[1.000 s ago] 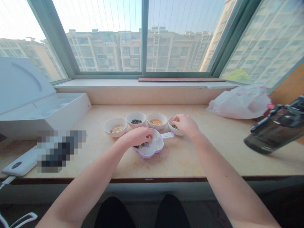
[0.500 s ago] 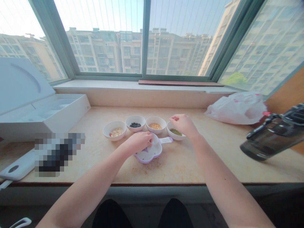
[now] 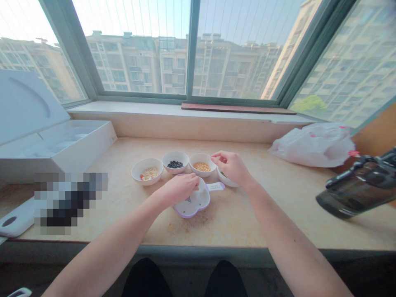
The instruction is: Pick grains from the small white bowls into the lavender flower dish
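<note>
The bowls (image 3: 145,182) look smooth, the bag (image 3: 314,145) crinkled plastic.

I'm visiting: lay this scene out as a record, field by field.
Left hand: over a purple-rimmed white dish with a handle
Right hand: partly hiding a white round bowl of green grains
Other bowls, left to right: pale pieces, black beans, yellow grains
Far left: open white box
Far right: crumpled white plastic bag, dark see-through bottle

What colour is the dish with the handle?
The dish is mostly white inside and light purple around the outside, best seen in the head view.
</note>
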Tool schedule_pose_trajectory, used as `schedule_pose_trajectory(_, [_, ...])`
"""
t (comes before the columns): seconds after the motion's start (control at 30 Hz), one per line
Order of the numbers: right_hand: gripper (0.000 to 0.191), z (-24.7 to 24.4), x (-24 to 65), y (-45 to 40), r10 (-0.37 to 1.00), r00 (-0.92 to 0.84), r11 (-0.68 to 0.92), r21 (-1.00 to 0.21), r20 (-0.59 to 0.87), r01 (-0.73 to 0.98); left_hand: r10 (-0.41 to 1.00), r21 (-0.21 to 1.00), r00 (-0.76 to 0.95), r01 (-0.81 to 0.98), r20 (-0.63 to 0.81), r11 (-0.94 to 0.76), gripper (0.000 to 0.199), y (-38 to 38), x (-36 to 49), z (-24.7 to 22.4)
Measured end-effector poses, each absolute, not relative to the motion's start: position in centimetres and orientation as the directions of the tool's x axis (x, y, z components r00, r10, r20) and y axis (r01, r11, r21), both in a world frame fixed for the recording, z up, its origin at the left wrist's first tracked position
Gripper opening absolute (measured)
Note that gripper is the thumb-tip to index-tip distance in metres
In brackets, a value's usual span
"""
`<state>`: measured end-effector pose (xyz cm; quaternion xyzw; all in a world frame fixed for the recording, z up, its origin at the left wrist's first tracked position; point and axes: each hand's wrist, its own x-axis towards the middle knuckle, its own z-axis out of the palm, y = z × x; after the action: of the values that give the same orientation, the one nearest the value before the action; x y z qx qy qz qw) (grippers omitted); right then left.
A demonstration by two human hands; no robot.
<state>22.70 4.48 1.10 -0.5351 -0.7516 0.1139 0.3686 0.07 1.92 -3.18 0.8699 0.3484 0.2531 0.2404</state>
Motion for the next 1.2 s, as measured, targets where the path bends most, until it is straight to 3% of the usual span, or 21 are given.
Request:
schedule_pose_trajectory(0.1, [0.027,1.3,22.2,3.9,0.87,-0.167,0.43,-0.547,0.464,0.718,0.787,0.776,0.566,0.371,0.247,-0.51,0.018,1.7,0.0,-1.5])
schedule_pose_trajectory(0.2, [0.026,1.4,21.7,3.5,0.862,-0.158,0.436,-0.545,0.482,0.716,0.814,0.968,0.567,0.11,0.124,-0.224,0.031,1.6,-0.4,0.1])
schedule_pose_trajectory(0.3, [0.025,1.2,21.1,3.0,0.85,-0.156,0.458,-0.558,0.504,0.692,0.78,0.976,0.622,-0.201,0.065,0.079,0.038,1.6,-0.7,0.8])
schedule_pose_trajectory(0.4, [0.026,1.1,20.4,2.4,0.849,-0.158,0.487,-0.63,0.505,0.605,0.784,0.916,0.619,-0.338,0.043,0.216,0.037,1.7,-0.9,0.8])
schedule_pose_trajectory(0.53, [0.028,1.0,19.5,1.5,0.847,-0.214,0.53,-0.74,0.487,0.414,0.785,0.878,0.618,-0.396,0.037,0.271,0.035,1.8,-0.8,0.4])
schedule_pose_trajectory(0.7, [0.028,0.9,18.7,1.1,0.818,-0.285,0.57,-0.768,0.499,0.293,0.778,0.865,0.628,-0.397,0.013,0.306,0.033,1.7,-0.5,0.1])
schedule_pose_trajectory(1.03, [0.015,-0.3,18.6,1.4,0.752,-0.269,0.659,-0.674,0.602,0.333,0.797,0.875,0.604,-0.382,-0.007,0.297,0.033,1.5,-0.1,-0.1])
schedule_pose_trajectory(1.2, [0.014,-0.6,18.5,1.5,0.736,-0.272,0.672,-0.62,0.62,0.404,0.845,0.917,0.534,-0.339,0.004,0.21,0.038,1.4,0.0,0.2])
